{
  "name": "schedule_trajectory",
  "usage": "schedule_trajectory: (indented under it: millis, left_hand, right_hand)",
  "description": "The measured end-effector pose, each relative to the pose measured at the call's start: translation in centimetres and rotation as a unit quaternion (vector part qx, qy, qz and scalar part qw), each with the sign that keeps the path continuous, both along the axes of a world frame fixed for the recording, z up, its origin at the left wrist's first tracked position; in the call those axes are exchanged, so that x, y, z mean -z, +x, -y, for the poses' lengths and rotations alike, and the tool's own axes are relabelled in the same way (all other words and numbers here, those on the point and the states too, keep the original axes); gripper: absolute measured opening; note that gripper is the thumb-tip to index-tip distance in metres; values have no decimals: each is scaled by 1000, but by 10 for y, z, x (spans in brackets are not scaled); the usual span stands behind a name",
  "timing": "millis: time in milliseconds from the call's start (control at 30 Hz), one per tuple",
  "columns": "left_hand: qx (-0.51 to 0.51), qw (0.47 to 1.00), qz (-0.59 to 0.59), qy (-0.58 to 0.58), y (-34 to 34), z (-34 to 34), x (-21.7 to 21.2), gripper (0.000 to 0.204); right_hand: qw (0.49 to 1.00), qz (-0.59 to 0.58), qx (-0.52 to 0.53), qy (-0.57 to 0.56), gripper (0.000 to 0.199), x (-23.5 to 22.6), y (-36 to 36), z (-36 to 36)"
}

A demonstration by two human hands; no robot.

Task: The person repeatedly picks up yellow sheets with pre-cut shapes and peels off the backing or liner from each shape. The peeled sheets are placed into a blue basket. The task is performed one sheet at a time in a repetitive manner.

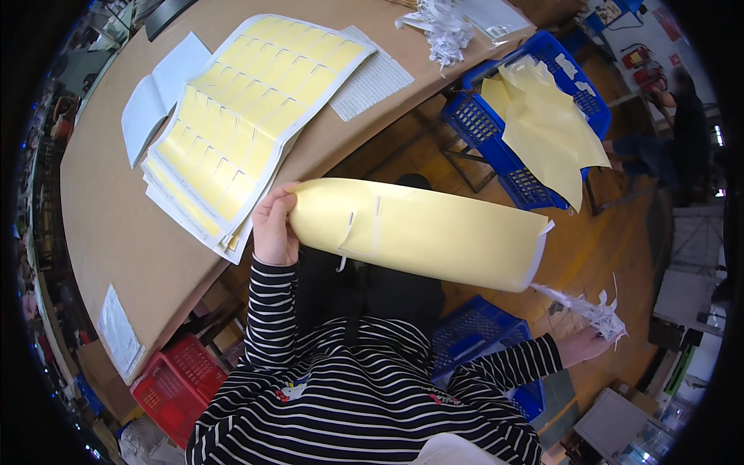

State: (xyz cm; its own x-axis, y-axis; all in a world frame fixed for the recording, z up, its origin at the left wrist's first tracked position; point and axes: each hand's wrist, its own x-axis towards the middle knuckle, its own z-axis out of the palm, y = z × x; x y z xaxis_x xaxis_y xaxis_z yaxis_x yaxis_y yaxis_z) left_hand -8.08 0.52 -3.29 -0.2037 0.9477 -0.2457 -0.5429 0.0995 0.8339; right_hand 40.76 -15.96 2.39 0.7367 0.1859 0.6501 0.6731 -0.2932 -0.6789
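Nearest the lens: a smooth, pale curved form (449,449) at the bottom rim; its kind cannot be told. Behind it, a knit-looking top (349,395) in black with thin white stripes.
Held sheet: yellow sheet (457,232), slick-surfaced with a white margin, bowed lengthwise between the two hands; narrow slits near the left hand, a thin white sliver hanging beneath.
Strips: thin white paper strips (593,310), tangled and frayed, running from the sheet's lower right corner to the right hand.
Left hand: left hand (277,225) pinches the sheet's end, thumb uppermost; forearm raised, wrist nearly straight.
Right hand: right hand (585,346) lower and well apart from the left, arm stretched outward, fingers closed on the strips.
Beyond left hand: layered yellow label sheets (248,116), gridded with cuts, on a brown-covered table (108,225); an open notebook (159,93) past them.
Edges: curved table edge runs just beside the left hand; a latticed blue plastic crate (469,120) stands beyond the right hand, creased yellow paper (542,124) draped over its rim.
Room: open air around the right hand, above brown floor (620,256).
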Motion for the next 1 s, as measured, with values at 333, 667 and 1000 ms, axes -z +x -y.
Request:
schedule_trajectory:
  millis: [333, 667, 1000]
  left_hand:
    - [-34, 998, 45, -5, 5, -11, -12, 24]
    - [177, 971, 154, 49, 63, 17, -48, 7]
    - [237, 949, 209, 22, 57, 24, -37, 18]
  right_hand:
    - [718, -236, -554, 349, 58, -51, 6, 13]
    - [771, -98, -612, -146, 37, -26, -225, -122]
    - [743, -211, -634, -41, 19, -3, -219, -115]
